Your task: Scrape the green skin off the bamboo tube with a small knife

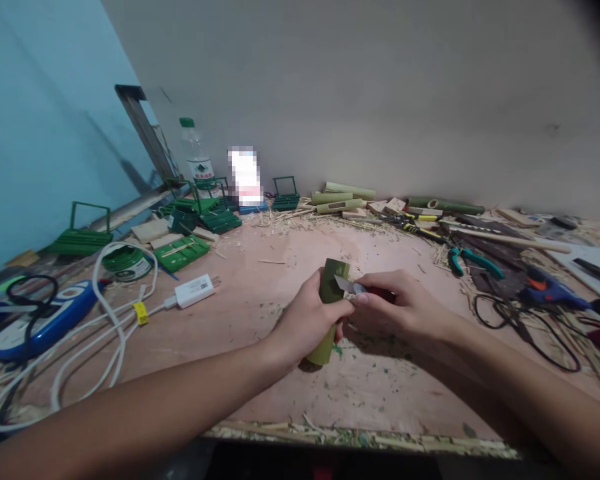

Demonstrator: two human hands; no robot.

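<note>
Near the middle of the wooden tabletop (260,293), a length of green bamboo (325,350) stands tilted, its top leaning away from me. My left hand (313,310) is wrapped around its middle, thumb across the front. In my right hand (397,300) is a utility knife (347,285) with a red handle mostly hidden by the fingers. Its pointed blade lies against the upper part of the bamboo, just above my left thumb. Small green shavings are scattered on the wood below both hands.
A white charger (195,291) with looped cable lies left, near a green tin (127,263) and small green bamboo frames (83,237). A bottle (199,157) stands behind. Cut bamboo pieces (337,199) line the wall. Teal pliers (475,261) and a blue glue gun (553,290) lie right.
</note>
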